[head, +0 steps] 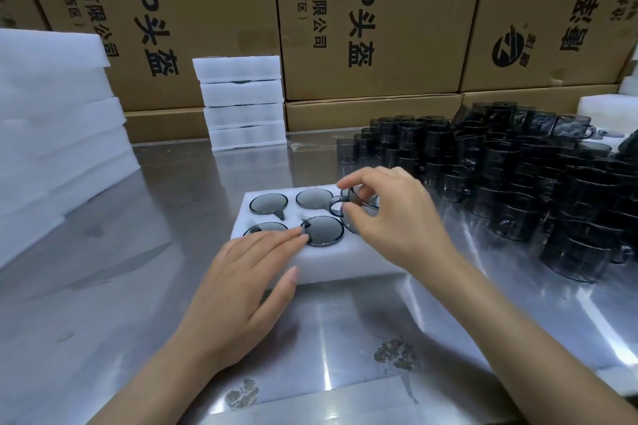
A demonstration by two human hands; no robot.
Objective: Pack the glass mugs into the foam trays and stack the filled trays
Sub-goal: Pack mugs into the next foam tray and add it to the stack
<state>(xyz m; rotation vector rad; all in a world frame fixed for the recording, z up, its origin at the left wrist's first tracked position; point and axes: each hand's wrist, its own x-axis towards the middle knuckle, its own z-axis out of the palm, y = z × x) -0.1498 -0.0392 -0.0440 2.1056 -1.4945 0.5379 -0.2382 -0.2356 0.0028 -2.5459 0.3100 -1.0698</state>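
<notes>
A white foam tray (331, 262) lies on the steel table in front of me, with smoky grey glass mugs sunk in its holes. My left hand (248, 290) rests flat on the tray's near left corner, fingertips touching the rim of the front middle mug (322, 230). My right hand (393, 214) pinches the rim of a mug (355, 205) at the tray's far right hole, its handle pointing left; that mug sits partly in the hole. A large crowd of loose grey mugs (518, 176) stands on the table to the right.
A stack of filled foam trays (241, 103) stands at the back centre. Empty foam trays (58, 134) are piled at the left. More foam (607, 107) sits at the far right. Cardboard boxes (373, 21) wall off the back. Steel table surface (138, 286) extends left and near.
</notes>
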